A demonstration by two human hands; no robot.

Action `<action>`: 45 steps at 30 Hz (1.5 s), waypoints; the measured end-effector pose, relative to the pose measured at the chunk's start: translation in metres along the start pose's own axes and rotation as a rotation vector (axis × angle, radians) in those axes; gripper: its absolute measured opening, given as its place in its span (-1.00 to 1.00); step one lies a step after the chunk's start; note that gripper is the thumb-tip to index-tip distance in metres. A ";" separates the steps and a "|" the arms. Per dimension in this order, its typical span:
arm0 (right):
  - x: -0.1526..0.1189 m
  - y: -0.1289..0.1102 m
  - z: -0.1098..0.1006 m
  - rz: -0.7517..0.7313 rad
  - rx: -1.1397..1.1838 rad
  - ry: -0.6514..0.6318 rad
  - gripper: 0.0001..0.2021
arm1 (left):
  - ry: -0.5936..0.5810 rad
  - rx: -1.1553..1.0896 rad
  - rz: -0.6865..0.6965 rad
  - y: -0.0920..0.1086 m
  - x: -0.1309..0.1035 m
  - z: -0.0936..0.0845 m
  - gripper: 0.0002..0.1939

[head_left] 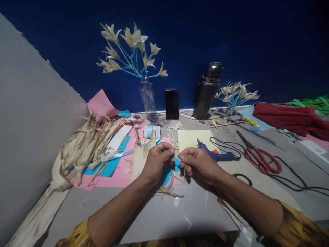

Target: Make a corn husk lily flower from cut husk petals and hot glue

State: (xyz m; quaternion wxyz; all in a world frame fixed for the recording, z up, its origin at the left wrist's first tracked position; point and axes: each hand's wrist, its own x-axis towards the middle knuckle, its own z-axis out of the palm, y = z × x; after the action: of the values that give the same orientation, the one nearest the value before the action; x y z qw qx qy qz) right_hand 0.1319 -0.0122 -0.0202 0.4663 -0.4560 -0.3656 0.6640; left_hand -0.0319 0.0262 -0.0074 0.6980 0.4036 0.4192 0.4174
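Head view: the left hand (159,160) and the right hand (199,160) nearly meet over the middle of the worktop (197,212), each closed in a fingertip pinch. Between and below them shows a thin, pale strip of dried husk (184,170), hanging from the right fingers; what the left fingertips grip is too small to tell. Pinching with the tips probably suits so slight a piece, and meeting midway keeps both ends of the work in sight.

Left of the hands, a heaped bundle of dry, cream-coloured husks (86,147) lies partly on flat pink paper (120,171), likely kept there as ready stock. On the right, a blue plastic glue gun (218,156) lies just beyond the right hand, overlapping a pale yellow paper sheet (187,136), perhaps for quick reach. Farther right rest large scissors with red looped handles (262,159), with a black cord (290,187) running past them.

The bare near strip of worktop, up to its front edge, leaves the most room for moving. Behind, a tall clear glass vase (148,101), an upright black phone (172,104) and a dark metal flask (207,92) limit forward reach before the deep-blue wall (180,44).
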 end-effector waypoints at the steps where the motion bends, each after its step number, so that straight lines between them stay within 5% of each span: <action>1: 0.000 -0.001 -0.001 -0.017 -0.019 0.014 -0.67 | -0.003 -0.006 -0.004 0.000 0.000 0.000 -0.81; 8: 0.001 -0.004 -0.007 -0.059 -0.151 0.055 -0.70 | -0.035 0.006 0.062 0.003 0.001 -0.004 -0.88; 13: -0.003 -0.011 -0.006 -0.088 -0.276 0.031 -0.75 | -0.185 0.451 0.391 0.006 0.001 -0.010 -0.64; 16: -0.005 -0.014 -0.005 -0.096 -0.304 0.008 -0.72 | -0.265 0.643 0.471 0.006 0.000 -0.009 -0.82; 20: -0.008 -0.017 -0.006 -0.084 -0.304 0.013 -0.68 | -0.229 0.704 0.528 0.005 -0.001 -0.006 -0.88; 34: -0.004 -0.015 -0.013 -0.034 -0.311 0.009 -0.74 | -0.185 0.680 0.561 0.006 -0.004 -0.004 -0.86; 45: -0.004 -0.020 -0.019 -0.067 -0.353 0.042 -0.74 | -0.112 0.504 0.292 0.006 0.001 -0.010 -0.91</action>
State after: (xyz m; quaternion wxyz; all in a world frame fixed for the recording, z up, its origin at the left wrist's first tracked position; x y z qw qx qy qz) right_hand 0.1560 -0.0088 -0.0074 0.4086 -0.5321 -0.4815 0.5640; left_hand -0.0418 0.0310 -0.0055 0.5306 0.6426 0.4078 0.3732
